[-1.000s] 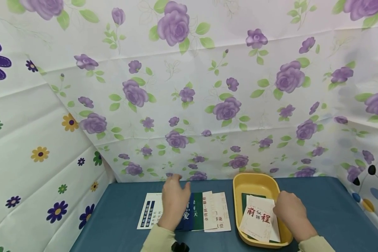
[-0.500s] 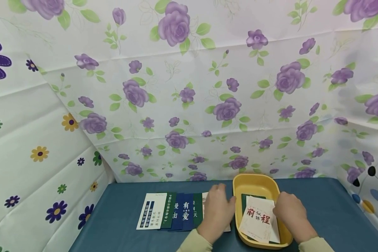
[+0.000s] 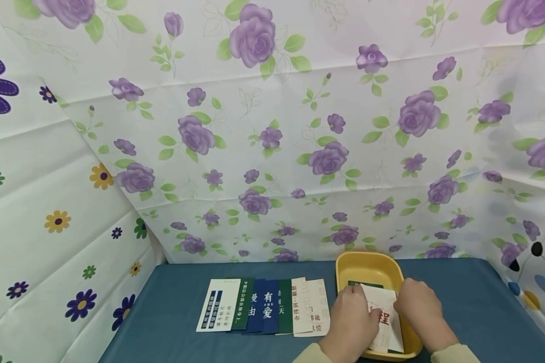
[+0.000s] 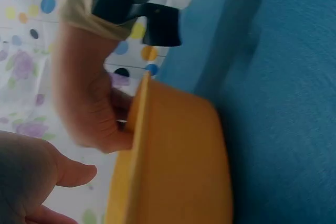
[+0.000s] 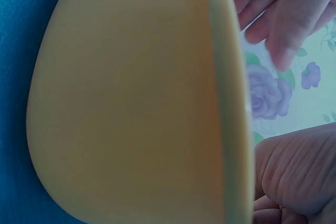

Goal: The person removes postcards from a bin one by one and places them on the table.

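Observation:
In the head view, my left hand [image 3: 351,317] is over the left side of a yellow tray [image 3: 369,254], covering part of the white card with red characters [image 3: 383,322] inside. Its fingers look loosely extended with the thumb apart in the right wrist view, and nothing shows between them. My right hand [image 3: 420,310] reaches over the tray's right rim with bent fingers, fingertips right at the edge of the cards; I cannot tell whether it pinches any. A green card [image 3: 365,285] peeks out beneath the white one. In the left wrist view, the right hand [image 4: 94,108] dips inside the tray wall [image 4: 178,161].
Left of the tray, an overlapping row of printed cards lies on the blue tabletop [image 3: 163,312]: a white card [image 3: 218,307], a blue card [image 3: 268,307], a green card [image 3: 285,307] and cream cards [image 3: 318,307] among them. A flowered sheet [image 3: 263,151] hangs behind.
My left hand has moved right, from above the row of cards to over the tray, uncovering the row. The right hand has stayed at the tray's right side.

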`<action>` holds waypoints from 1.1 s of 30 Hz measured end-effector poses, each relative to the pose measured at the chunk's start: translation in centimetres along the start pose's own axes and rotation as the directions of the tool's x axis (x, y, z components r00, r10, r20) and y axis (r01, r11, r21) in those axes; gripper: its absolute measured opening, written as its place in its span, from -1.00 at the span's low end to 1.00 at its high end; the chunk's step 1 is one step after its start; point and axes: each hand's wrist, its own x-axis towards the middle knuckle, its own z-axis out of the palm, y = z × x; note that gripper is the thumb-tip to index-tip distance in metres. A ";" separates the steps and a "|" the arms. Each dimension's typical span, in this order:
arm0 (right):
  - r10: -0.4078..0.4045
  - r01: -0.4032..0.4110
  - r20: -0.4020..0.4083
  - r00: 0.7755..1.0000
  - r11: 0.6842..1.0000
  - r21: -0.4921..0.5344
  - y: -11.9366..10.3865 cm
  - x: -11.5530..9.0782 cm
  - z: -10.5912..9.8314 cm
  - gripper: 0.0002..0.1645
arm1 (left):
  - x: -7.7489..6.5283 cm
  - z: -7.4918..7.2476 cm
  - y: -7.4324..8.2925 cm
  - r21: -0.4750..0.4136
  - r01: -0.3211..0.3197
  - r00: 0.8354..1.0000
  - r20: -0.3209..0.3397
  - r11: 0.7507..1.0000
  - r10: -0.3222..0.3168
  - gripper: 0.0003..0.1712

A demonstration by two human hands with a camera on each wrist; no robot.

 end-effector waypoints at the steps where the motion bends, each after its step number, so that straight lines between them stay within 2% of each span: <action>1: 0.001 -0.001 -0.001 1.000 1.000 0.000 0.0 0.0 0.0 -0.86 | 0.0 0.3 0.2 0.011 0.007 1.000 0.013 1.000 -0.007 -0.39; 9: -0.007 0.007 -0.008 1.000 1.000 0.003 0.1 -0.1 0.0 -0.88 | 0.2 2.6 0.8 0.060 0.052 0.994 0.088 0.997 -0.057 -0.29; 14: -0.005 0.005 -0.006 1.000 1.000 0.004 0.1 0.0 0.2 -0.89 | 0.4 3.7 0.6 0.148 0.060 0.986 0.148 0.987 -0.083 -0.20; 18: -0.003 0.003 -0.017 1.000 1.000 -0.003 0.1 0.1 0.2 -0.90 | 0.7 4.2 0.3 0.232 0.008 0.985 0.168 0.973 -0.049 -0.20; 22: -0.004 0.004 -0.022 1.000 1.000 -0.005 0.2 0.1 0.2 -0.90 | 1.0 4.5 0.3 0.338 -0.064 0.983 0.181 0.939 0.002 -0.24; 24: -0.006 0.006 -0.022 1.000 1.000 -0.002 0.2 0.0 0.2 -0.90 | 1.0 4.6 0.3 0.356 -0.079 0.981 0.192 0.931 0.010 -0.27; 33: 0.002 -0.002 -0.019 1.000 1.000 0.002 0.0 0.0 0.2 -0.90 | 1.4 4.6 0.4 0.396 -0.068 0.967 0.253 0.916 -0.038 -0.35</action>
